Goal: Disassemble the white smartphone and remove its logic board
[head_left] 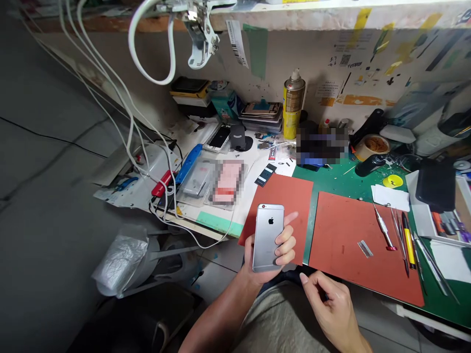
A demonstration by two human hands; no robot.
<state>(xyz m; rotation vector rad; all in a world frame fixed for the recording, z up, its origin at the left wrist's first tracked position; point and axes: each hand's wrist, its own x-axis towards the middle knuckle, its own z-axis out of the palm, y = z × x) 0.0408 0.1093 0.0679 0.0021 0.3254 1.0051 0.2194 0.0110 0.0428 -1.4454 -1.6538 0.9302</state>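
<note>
My left hand (281,250) grips a silver phone (268,236) with its back facing up, held over the near edge of the left red mat (290,193). Fingers wrap the phone's right side and the thumb sits on its left. My right hand (329,304) hovers below and to the right of the phone, above my lap, with the fingers loosely curled and nothing visible in them. A second red mat (353,235) lies to the right on the green work surface (334,179).
A small metal plate (365,248) lies on the right mat. Screwdriver (383,228), tweezers and pens (408,240) lie beside it. Behind stand a spray can (293,104), stacked phones (262,115), a tape roll (375,145). White cables (121,98) hang at left; a plastic bag (121,260) sits below.
</note>
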